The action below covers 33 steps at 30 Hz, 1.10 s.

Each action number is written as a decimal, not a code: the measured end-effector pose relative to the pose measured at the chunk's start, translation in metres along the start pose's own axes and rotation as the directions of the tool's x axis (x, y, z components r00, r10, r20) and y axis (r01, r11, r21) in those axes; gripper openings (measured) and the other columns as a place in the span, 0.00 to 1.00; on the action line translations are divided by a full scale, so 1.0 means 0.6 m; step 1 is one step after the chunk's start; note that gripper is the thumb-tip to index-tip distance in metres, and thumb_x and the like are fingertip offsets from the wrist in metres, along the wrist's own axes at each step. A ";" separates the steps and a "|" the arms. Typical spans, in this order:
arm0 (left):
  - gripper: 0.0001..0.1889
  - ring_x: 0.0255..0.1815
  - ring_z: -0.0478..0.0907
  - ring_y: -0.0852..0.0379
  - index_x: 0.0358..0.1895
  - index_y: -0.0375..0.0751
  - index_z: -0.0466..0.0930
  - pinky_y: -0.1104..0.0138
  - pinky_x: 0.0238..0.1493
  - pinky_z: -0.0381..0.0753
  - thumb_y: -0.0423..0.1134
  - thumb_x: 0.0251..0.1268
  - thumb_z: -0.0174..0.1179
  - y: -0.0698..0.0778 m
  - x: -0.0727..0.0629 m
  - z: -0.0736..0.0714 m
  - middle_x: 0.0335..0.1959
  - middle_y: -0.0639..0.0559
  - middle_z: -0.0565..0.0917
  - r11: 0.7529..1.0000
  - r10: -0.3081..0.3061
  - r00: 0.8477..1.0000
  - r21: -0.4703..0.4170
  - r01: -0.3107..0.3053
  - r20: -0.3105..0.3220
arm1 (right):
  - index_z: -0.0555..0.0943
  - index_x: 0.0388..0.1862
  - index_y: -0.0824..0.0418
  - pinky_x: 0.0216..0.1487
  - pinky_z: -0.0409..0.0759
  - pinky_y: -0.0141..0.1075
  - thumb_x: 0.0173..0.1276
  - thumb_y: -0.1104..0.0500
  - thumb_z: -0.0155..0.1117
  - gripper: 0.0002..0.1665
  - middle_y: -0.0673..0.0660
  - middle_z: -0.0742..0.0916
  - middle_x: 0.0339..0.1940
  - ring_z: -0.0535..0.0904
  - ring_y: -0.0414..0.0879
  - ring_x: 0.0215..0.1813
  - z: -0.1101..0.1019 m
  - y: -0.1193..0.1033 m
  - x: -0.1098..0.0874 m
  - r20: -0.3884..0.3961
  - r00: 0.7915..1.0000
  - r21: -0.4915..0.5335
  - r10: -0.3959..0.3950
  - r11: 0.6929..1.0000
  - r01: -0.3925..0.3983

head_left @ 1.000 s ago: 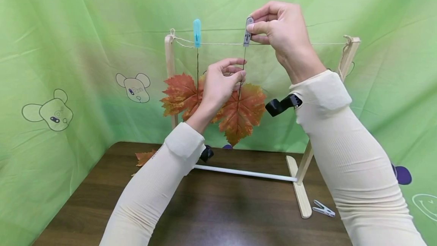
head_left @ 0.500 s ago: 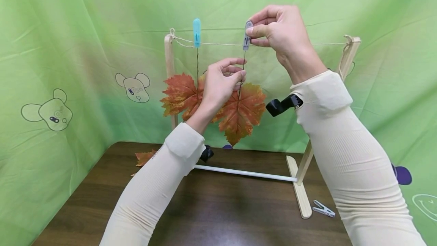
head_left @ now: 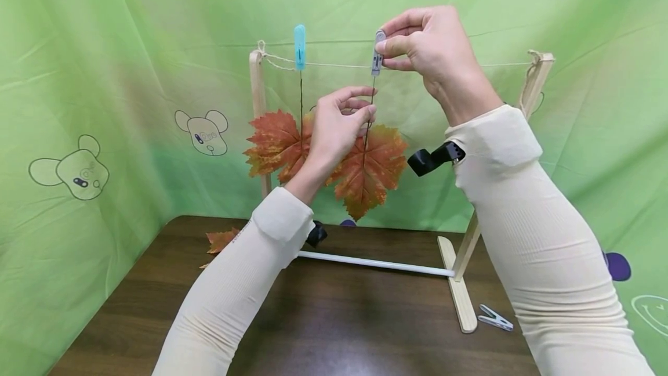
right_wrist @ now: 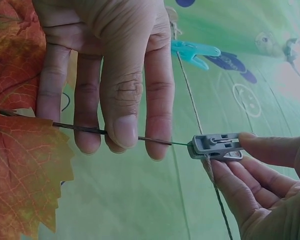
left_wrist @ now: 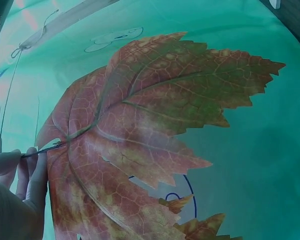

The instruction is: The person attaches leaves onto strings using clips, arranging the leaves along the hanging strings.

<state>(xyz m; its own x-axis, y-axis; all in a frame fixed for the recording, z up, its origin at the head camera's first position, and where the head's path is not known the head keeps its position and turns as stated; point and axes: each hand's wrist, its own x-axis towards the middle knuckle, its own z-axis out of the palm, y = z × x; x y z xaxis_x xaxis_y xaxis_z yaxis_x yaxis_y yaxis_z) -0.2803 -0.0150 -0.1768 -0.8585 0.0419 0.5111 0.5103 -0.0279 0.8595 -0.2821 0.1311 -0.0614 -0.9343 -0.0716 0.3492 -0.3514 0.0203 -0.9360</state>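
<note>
My left hand (head_left: 339, 126) pinches the thin dark stem of an orange-red maple leaf (head_left: 367, 176), which hangs point down below the fingers. Above it, my right hand (head_left: 440, 45) grips a grey clothespin (head_left: 378, 54) between thumb and fingers. The clothespin stands at the string (head_left: 334, 65), and the stem's tip meets its jaws in the right wrist view. To the left, a light blue clothespin (head_left: 300, 47) on the string holds a second maple leaf (head_left: 276, 141) by its stem; my left hand partly covers that leaf.
The string runs between two wooden posts (head_left: 534, 83), joined low down by a white rod (head_left: 376, 263). A pale clothespin (head_left: 495, 318) lies on the brown table (head_left: 323, 329) beside the right foot. Another leaf (head_left: 219, 241) lies partly behind the left sleeve. Green cloth (head_left: 130, 74) surrounds the table.
Between the first two frames, the grey clothespin and my right hand came down slightly on the string. My left hand has kept its hold on the stem; the view has shifted a little.
</note>
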 end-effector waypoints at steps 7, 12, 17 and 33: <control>0.13 0.39 0.88 0.45 0.56 0.37 0.88 0.65 0.38 0.90 0.29 0.72 0.65 0.000 0.001 0.001 0.40 0.38 0.88 1.000 0.000 1.000 0.000 0.000 0.003 | 0.89 0.35 0.65 0.40 0.89 0.32 0.62 0.74 0.76 0.06 0.55 0.89 0.36 0.88 0.44 0.37 -0.002 -0.003 0.001 0.000 0.999 -0.043 0.035 0.998 -0.035; 0.12 0.38 0.87 0.49 0.56 0.37 0.88 0.64 0.40 0.90 0.29 0.72 0.65 -0.003 0.000 0.000 0.43 0.35 0.88 1.000 0.025 1.000 0.016 -0.025 0.003 | 0.89 0.35 0.63 0.42 0.89 0.30 0.64 0.72 0.75 0.06 0.54 0.88 0.39 0.87 0.43 0.39 -0.002 -0.005 0.000 0.012 0.998 -0.084 0.054 0.995 -0.053; 0.12 0.39 0.88 0.45 0.55 0.36 0.88 0.67 0.37 0.87 0.29 0.73 0.64 -0.007 0.000 0.000 0.42 0.37 0.88 0.996 0.073 0.997 0.042 -0.073 0.008 | 0.89 0.36 0.63 0.44 0.89 0.29 0.64 0.71 0.75 0.05 0.53 0.89 0.39 0.87 0.42 0.41 -0.001 -0.003 -0.001 0.025 0.998 -0.087 0.049 0.995 -0.046; 0.12 0.40 0.88 0.43 0.55 0.35 0.88 0.69 0.32 0.80 0.28 0.73 0.63 -0.014 0.001 -0.001 0.39 0.44 0.87 0.997 0.046 0.999 0.059 -0.046 -0.003 | 0.84 0.58 0.66 0.47 0.82 0.26 0.65 0.68 0.74 0.22 0.45 0.90 0.37 0.85 0.39 0.46 -0.016 0.014 -0.014 0.009 0.997 -0.225 -0.081 0.971 0.081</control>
<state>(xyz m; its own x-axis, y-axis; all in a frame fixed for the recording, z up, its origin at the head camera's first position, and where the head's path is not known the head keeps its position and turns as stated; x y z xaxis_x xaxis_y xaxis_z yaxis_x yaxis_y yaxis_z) -0.2852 -0.0150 -0.1838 -0.8344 0.0380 0.5499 0.5510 0.0294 0.8340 -0.2778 0.1417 -0.0718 -0.9020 -0.0822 0.4237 -0.4306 0.2383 -0.8705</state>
